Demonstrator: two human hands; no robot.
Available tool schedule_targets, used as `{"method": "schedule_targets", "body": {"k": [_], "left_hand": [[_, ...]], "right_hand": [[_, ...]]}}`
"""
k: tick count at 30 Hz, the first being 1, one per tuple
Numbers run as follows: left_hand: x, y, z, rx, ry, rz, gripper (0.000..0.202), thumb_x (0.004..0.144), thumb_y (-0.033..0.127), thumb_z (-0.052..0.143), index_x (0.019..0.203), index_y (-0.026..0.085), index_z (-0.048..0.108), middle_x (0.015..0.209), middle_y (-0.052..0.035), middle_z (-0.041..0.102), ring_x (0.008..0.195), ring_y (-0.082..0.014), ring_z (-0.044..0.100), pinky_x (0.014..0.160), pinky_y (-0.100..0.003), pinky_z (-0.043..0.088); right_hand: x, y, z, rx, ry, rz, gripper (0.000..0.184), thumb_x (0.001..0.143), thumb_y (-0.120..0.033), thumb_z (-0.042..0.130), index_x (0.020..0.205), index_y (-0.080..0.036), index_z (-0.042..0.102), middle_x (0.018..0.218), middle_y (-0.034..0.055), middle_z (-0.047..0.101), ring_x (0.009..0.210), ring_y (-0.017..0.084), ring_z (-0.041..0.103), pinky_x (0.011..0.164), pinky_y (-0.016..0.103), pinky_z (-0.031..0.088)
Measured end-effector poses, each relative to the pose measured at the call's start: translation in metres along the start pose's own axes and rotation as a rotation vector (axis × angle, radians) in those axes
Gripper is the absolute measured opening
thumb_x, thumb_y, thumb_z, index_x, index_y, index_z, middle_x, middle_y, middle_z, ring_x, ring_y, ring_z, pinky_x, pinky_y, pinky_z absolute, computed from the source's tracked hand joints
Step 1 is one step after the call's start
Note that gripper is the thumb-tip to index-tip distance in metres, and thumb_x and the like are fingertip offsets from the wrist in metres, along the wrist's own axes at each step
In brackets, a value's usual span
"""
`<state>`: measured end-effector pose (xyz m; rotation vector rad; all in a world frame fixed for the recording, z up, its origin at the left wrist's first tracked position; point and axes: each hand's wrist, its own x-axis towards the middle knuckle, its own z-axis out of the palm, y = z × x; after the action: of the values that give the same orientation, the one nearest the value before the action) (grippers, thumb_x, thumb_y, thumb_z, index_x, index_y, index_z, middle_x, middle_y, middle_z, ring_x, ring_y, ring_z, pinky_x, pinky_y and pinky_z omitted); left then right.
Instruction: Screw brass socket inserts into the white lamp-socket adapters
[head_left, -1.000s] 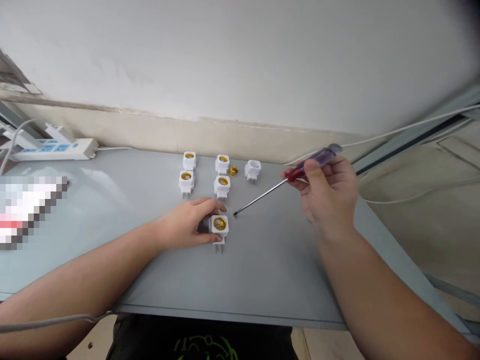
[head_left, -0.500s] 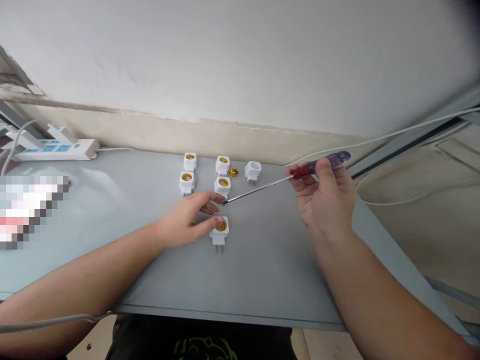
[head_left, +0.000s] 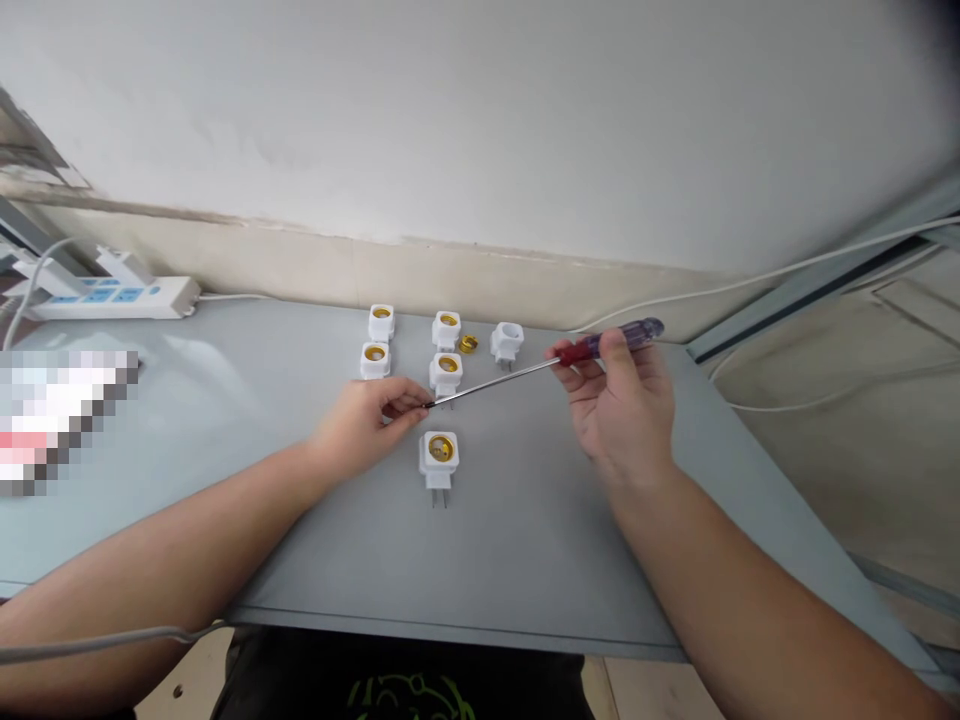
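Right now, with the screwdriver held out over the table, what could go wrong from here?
The long screwdriver in the right hand has its tip right at the fingertips of the left hand, so a slip could jab them. That tip is also close to a white plug-in lamp socket, which might get knocked. The loose brass ring on the grey table could perhaps roll away if bumped.

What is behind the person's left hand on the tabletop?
Just past the left hand, a white socket adapter shows its brass collar; its lower end and prongs are covered by the hand.
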<state>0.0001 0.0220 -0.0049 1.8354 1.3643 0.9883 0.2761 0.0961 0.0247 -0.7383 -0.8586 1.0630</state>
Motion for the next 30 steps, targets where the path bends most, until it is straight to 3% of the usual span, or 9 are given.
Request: {"method": "schedule_targets", "body": {"k": [4,8,14,18,23,26,30], "left_hand": [[0.002,-0.002,-0.005,0.240,-0.065,-0.026,0.017,0.093,0.018,0.066,0.102,0.025,0.079,0.094,0.0020,0.081,0.077,-0.0171,0.072,0.074,-0.032,0.057],[0.002,-0.007,-0.004,0.359,-0.104,0.011,0.019,0.095,0.016,0.061,0.098,0.025,0.078,0.093,0.0011,0.078,0.082,-0.0187,0.071,0.076,-0.033,0.055],[0.002,-0.011,-0.002,0.390,-0.099,0.075,0.019,0.091,0.010,0.059,0.096,0.020,0.074,0.100,-0.0024,0.071,0.079,-0.0163,0.067,0.077,-0.033,0.056],[0.001,-0.008,-0.004,0.364,-0.052,0.059,0.015,0.093,0.014,0.059,0.097,0.021,0.071,0.098,-0.0027,0.068,0.078,-0.0168,0.066,0.076,-0.034,0.056],[0.001,-0.005,-0.003,0.068,0.045,-0.051,0.013,0.097,0.025,0.062,0.109,0.022,0.068,0.094,-0.0027,0.073,0.082,-0.0184,0.071,0.077,-0.034,0.059],[0.003,-0.005,0.000,-0.265,0.037,-0.107,0.018,0.099,0.031,0.065,0.112,0.019,0.069,0.099,-0.0062,0.077,0.089,-0.0197,0.076,0.087,-0.037,0.063],[0.005,-0.004,0.003,-0.641,0.001,-0.224,0.026,0.093,0.038,0.079,0.103,0.016,0.071,0.101,-0.0093,0.080,0.098,-0.0219,0.079,0.097,-0.040,0.065]], "right_hand": [[0.000,0.003,-0.001,-0.006,0.006,0.006,0.055,0.069,-0.049,0.100,0.093,-0.020,0.060,0.082,-0.0034,0.070,0.077,0.018,0.077,0.076,0.032,0.071],[0.000,0.003,0.000,-0.010,0.003,0.008,0.054,0.070,-0.047,0.099,0.094,-0.021,0.058,0.082,-0.0043,0.069,0.077,0.018,0.077,0.076,0.033,0.070],[0.000,0.003,0.002,-0.012,-0.002,0.018,0.057,0.069,-0.047,0.100,0.095,-0.021,0.057,0.082,-0.0042,0.069,0.078,0.018,0.077,0.075,0.033,0.070],[0.001,0.004,0.000,-0.010,0.002,0.023,0.056,0.068,-0.047,0.100,0.095,-0.022,0.058,0.083,-0.0053,0.069,0.077,0.017,0.077,0.076,0.033,0.070],[0.004,0.003,-0.003,0.002,0.005,0.026,0.053,0.070,-0.048,0.099,0.095,-0.022,0.059,0.083,-0.0040,0.071,0.080,0.017,0.077,0.078,0.031,0.070],[0.005,0.003,-0.004,0.013,0.008,0.031,0.052,0.072,-0.048,0.098,0.094,-0.021,0.060,0.082,-0.0026,0.071,0.079,0.017,0.077,0.077,0.030,0.070],[0.006,0.003,-0.004,0.032,0.010,0.039,0.050,0.073,-0.048,0.097,0.095,-0.021,0.061,0.081,-0.0012,0.072,0.079,0.018,0.077,0.075,0.029,0.070]]}}
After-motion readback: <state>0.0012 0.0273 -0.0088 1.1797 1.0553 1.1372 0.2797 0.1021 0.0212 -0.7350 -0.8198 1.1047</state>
